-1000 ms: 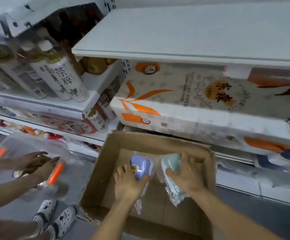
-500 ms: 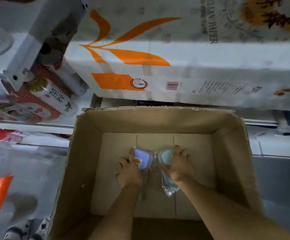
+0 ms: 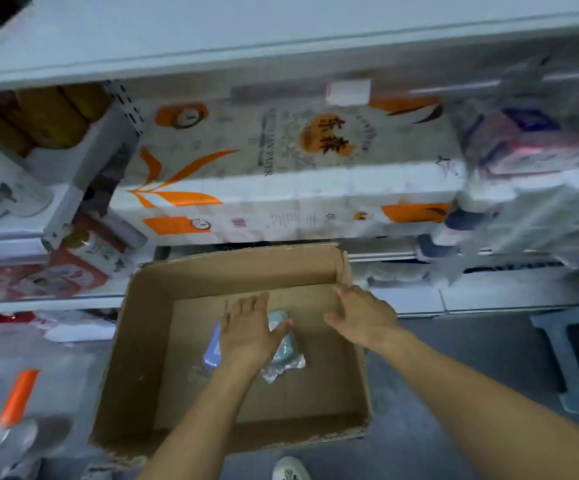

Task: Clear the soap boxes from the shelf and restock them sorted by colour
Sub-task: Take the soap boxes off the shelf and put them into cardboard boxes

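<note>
1. Lying on the floor of the cardboard box, under and just beside the left hand, are two soap boxes in clear wrap: purple soap box pokes out on the hand's outer side, teal soap box on its thumb side. They look side by side, touching or nearly; can't tell which, hand covers the gap.
2. Left hand: fingers straight, flat, palm down over both boxes. Pressing or only hovering – can't tell. Not pinching anything.
3. Right hand: spread, holding nothing, up near the box's far corner, apart from the teal one.
4. Handling, my guess: small, light, hard plastic shells w/ rounded corners, so stiff enough to squeeze. Loose wrap trails off the teal box toward the wrist – crinkly, likely slick, may slide off the shell if grabbed alone.
5. Where to grab: across the short sides of the shell, thumb vs fingers, thru the wrap. Don't lift by the film tail.
6. Outward: beyond the fingertips, a big paper pack w/ orange print under a white shelf. Off the left hand's outer side, bottles on lower racks and a blurry orange-capped item. Near the elbows, a shoe on grey floor.
</note>
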The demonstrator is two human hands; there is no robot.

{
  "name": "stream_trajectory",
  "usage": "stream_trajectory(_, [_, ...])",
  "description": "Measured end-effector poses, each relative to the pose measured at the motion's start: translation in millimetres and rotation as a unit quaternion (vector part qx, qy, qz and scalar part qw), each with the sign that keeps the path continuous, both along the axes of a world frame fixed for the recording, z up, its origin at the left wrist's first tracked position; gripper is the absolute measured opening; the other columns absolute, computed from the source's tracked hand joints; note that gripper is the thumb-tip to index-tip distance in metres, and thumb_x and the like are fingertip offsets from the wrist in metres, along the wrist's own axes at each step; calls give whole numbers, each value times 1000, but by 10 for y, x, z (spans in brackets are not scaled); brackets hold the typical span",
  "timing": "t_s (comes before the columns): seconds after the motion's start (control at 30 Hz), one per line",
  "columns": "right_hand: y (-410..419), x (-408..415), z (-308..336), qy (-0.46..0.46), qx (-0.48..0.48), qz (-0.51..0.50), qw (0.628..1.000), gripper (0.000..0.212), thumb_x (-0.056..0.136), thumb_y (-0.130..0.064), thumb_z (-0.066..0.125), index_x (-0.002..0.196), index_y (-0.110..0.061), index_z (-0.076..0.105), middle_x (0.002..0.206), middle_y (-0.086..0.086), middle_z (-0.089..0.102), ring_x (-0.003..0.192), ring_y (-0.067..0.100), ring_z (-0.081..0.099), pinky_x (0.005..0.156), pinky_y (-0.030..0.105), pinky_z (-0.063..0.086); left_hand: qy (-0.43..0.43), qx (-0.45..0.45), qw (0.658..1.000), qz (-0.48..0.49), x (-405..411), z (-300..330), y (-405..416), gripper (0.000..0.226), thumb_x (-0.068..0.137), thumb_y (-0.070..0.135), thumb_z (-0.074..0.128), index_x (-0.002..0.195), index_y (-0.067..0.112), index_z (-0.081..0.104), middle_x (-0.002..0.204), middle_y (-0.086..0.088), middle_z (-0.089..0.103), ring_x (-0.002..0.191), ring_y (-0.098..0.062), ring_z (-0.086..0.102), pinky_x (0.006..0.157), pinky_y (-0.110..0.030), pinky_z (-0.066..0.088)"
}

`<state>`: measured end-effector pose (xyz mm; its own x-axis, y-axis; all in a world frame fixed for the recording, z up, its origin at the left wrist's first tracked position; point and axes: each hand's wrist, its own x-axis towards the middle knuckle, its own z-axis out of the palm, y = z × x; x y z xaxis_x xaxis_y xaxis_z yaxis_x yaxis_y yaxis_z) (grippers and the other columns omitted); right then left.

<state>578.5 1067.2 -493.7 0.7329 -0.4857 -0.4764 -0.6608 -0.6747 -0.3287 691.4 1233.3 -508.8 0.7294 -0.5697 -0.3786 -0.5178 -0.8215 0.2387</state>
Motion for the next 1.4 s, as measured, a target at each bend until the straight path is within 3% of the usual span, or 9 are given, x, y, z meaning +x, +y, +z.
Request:
stream_trajectory(0.07, [-230,-478,447,-66,-73,14,995,54,95,-43,50,144,-24,36,135,5,52,120,27,52,89,37,47,-76,-44,996,-21,-435,449,-244,81,83,70,29,145,20,41,136,-5,54,127,-26,46,105,-39,35])
stream_trajectory(0.17, [-581,-1306,1069,-169,-158,0,973,54,93,-42,52,142,-23,42,134,2,53,120,28,52,89,39,45,-158,-157,973,-64,-1115,1018,-638,74,82,68,35,131,17,59,119,-5,66,107,-28,61,87,-40,49])
stream_trajectory(0.33, [-1205,-2856,1813,-270,-277,-39,922,55,82,-45,51,131,-20,51,125,1,60,106,25,63,78,39,52,-217,-292,921,-138,-2388,1904,-1388,70,87,63,41,137,15,52,133,-5,58,121,-25,55,99,-42,47])
stream_trajectory(0.43, [-1556,-3739,2113,-303,-331,-61,892,60,82,-41,60,136,-19,45,133,5,55,116,26,58,87,41,50,-237,-346,887,-195,-3066,2256,-1862,73,87,63,42,142,14,45,137,-7,54,124,-26,51,102,-43,43])
stream_trajectory(0.53, [-1920,-4467,2383,-308,-375,-107,868,63,85,-45,53,141,-17,42,140,8,49,124,27,51,96,43,46,-261,-374,855,-245,-3595,2557,-2420,77,86,65,43,145,15,38,141,-9,49,128,-28,47,106,-43,39])
stream_trajectory(0.8, [-3162,-5788,3024,-330,-424,-229,812,68,92,-37,59,150,-18,30,152,8,34,137,27,36,108,44,35,-258,-398,805,-356,-4632,3146,-4093,82,87,71,38,151,21,28,152,-6,37,139,-29,36,112,-50,34])
stream_trajectory(1.03, [-4384,-6753,3329,-301,-474,-248,789,66,94,-41,53,151,-21,27,153,4,32,138,23,33,109,43,31,-263,-430,776,-378,-5422,3347,-5559,81,86,74,34,149,24,27,149,-6,35,134,-26,36,111,-43,33])
stream_trajectory(1.2, [-5587,-7337,3606,-305,-485,-253,780,61,94,-37,53,148,-19,31,149,3,37,135,22,37,105,40,35,-202,-456,788,-360,-6037,3568,-6814,81,86,65,47,151,23,26,151,-5,33,138,-24,31,113,-42,28])
stream_trajectory(1.4, [-6810,-7971,3802,-330,-466,-295,766,60,94,-32,56,148,-19,32,149,2,37,132,23,37,102,39,37,-165,-472,778,-381,-6699,3800,-8080,78,89,58,54,151,20,28,149,-6,37,135,-24,34,111,-40,30])
